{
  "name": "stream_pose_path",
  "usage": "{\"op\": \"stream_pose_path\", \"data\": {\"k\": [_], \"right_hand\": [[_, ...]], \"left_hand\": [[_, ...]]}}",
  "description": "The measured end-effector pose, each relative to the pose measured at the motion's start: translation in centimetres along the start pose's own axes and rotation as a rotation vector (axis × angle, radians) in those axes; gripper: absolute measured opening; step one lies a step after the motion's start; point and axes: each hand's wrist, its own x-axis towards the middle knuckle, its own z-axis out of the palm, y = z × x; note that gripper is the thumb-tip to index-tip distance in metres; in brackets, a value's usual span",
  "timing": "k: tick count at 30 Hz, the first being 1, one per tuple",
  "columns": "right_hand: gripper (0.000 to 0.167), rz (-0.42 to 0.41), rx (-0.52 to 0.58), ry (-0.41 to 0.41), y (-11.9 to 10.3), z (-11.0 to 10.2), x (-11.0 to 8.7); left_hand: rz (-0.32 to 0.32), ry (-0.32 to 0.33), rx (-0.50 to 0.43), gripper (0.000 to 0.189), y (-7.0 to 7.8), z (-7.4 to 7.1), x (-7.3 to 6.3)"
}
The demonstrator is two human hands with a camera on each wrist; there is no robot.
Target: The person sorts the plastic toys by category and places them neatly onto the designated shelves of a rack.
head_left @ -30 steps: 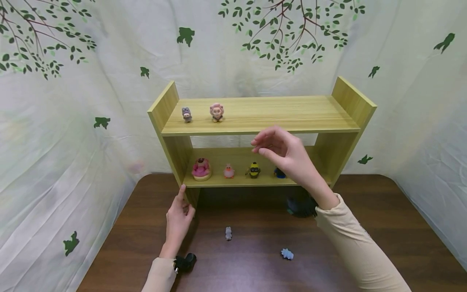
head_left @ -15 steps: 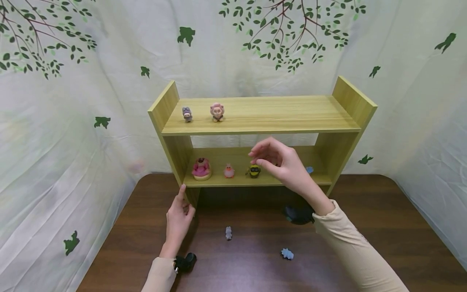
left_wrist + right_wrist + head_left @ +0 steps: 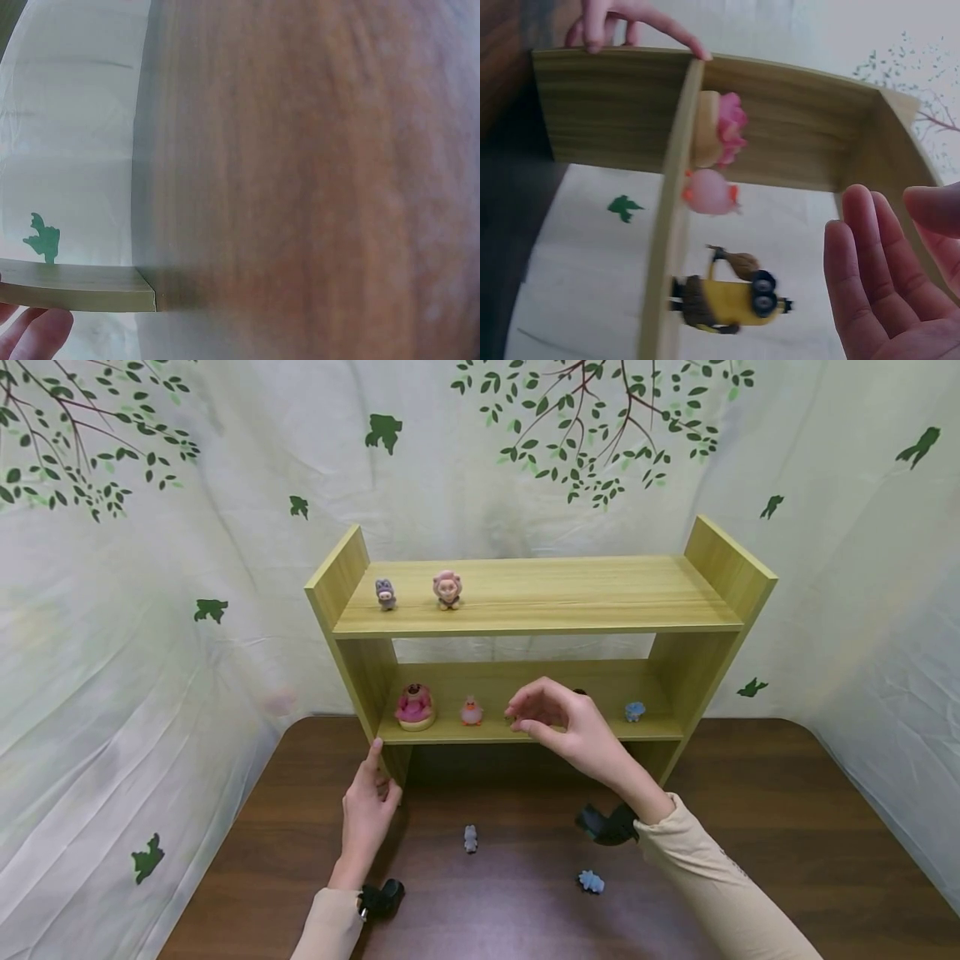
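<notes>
My right hand (image 3: 562,727) is lowered in front of the lower shelf, fingers bent loosely, a gap between thumb and fingertips, nothing held. Nearest it is a yellow minion figure (image 3: 739,301), standing upright, clear in the right wrist view and mostly hidden behind the hand in the head view. My left hand (image 3: 367,810) holds the left side panel of the wooden shelf (image 3: 536,631), its index fingertip at the lower board's front corner. Left of the minion stand a pink duck figure (image 3: 471,712) and a pink bear figure (image 3: 415,707); a small blue figure (image 3: 634,712) stands at the right end.
On the top board are a small purple-grey figure (image 3: 386,594) and a pink-hooded figure (image 3: 447,589). A small grey figure (image 3: 470,838) and a light-blue figure (image 3: 591,882) lie on the brown table (image 3: 712,835). A printed cloth hangs behind.
My right hand has moved down and slightly left, from the upper board's edge to the lower shelf, covering the minion and uncovering the small blue figure. My left hand stays put.
</notes>
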Motion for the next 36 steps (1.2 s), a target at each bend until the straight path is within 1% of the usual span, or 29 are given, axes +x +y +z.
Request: {"op": "stream_pose_path", "data": {"k": [9, 15, 22, 28, 36], "right_hand": [[0.02, 0.113, 0.032, -0.03, 1.5, 0.9, -1.5], [0.019, 0.125, -0.001, -0.044, 2.7, 1.7, -2.2], [0.019, 0.138, 0.001, -0.062, 4.0, 2.8, -3.0], [0.02, 0.173, 0.002, -0.087, 5.2, 3.7, -3.6], [0.02, 0.213, -0.005, -0.107, 6.7, 4.8, -4.1]], "left_hand": [[0.026, 0.014, 0.0, 0.09, -0.1, 0.1, 0.0], [0.025, 0.013, -0.007, 0.091, 0.0, 0.1, 0.1], [0.018, 0.01, -0.01, 0.09, 0.0, 0.0, 0.0], [0.003, 0.01, -0.011, 0.089, 0.1, 0.0, 0.0], [0.01, 0.018, -0.013, 0.09, 0.1, 0.0, 0.0]]}}
